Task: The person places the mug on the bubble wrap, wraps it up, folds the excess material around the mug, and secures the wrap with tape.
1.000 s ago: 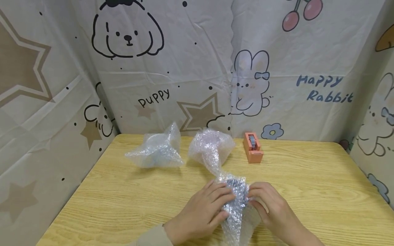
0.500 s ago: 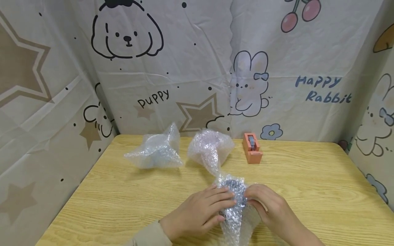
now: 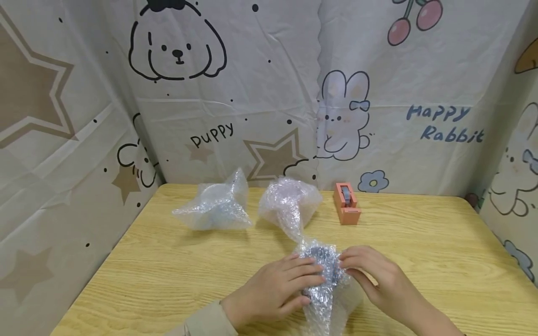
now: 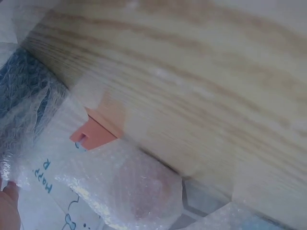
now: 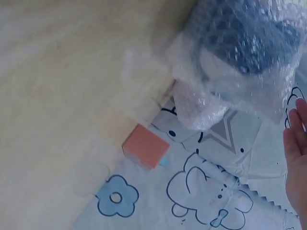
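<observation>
A dark blue object wrapped in clear bubble wrap (image 3: 321,280) lies at the front of the table; its exact kind is hidden by the wrap. Over its left side rests my left hand (image 3: 275,289), fingers nearly straight and thumb lower down. On the other side my right hand (image 3: 374,280) pinches the wrap's edge between thumb and fingers. The left wrist view shows the bluish bundle (image 4: 29,91) at its left edge, with a fingertip below it. In the right wrist view the wrapped dark blue thing (image 5: 244,43) appears at the top, and a straight-fingered hand at the right edge.
Behind the hands stand a pinkish bubble-wrapped bundle (image 3: 290,200) and, to its left, a pale bubble-wrapped bundle (image 3: 216,207). An orange tape dispenser (image 3: 347,204) stands to their right. A printed cloth (image 3: 269,84) hangs around the wooden table (image 3: 168,266).
My right hand has shifted slightly up and to the right at the wrap's edge. The left hand's fingers have slid a little further over the bundle. The back items have stayed put.
</observation>
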